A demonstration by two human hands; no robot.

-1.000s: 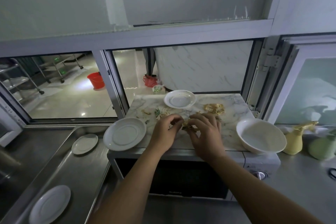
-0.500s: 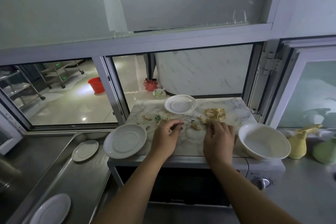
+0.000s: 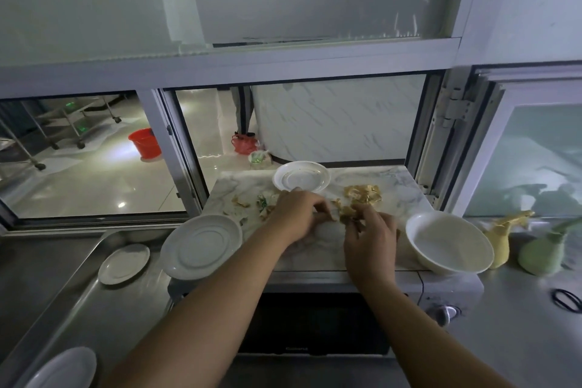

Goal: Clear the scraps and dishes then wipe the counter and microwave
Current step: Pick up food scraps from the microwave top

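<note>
1. On top of the microwave (image 3: 315, 321), a marble slab (image 3: 393, 189) carried the mess, and both forearms reached up and forward over it from the bottom of the view.
2. The left hand (image 3: 296, 214) lay palm down near the middle of the slab, fingers curled and the tips pinched together on a small scrap at its right edge.
3. The right hand (image 3: 371, 236) sat just beside it, back upward, its fingers bent down and gripping a clump of yellow-brown scraps (image 3: 348, 214).
4. The two hands nearly met over that clump, fingertips facing each other.
5. A larger pile of yellow scraps (image 3: 362, 194) lay just behind the right hand, and green and brown bits (image 3: 252, 203) were strewn left of the left hand.
6. A small white dish (image 3: 300, 176) stood at the back of the slab, close behind the left hand.
7. A white plate (image 3: 201, 246) overhung the slab's front left corner, and a white bowl (image 3: 448, 242) sat tilted at the front right corner.
8. Two more plates, one small (image 3: 123, 263) and one at the bottom edge (image 3: 63, 368), lay on the steel tray (image 3: 110, 318) to the left.
9. A yellow spray bottle (image 3: 504, 239) and a green one (image 3: 541, 252) stood on the counter (image 3: 504, 340) to the right.
</note>
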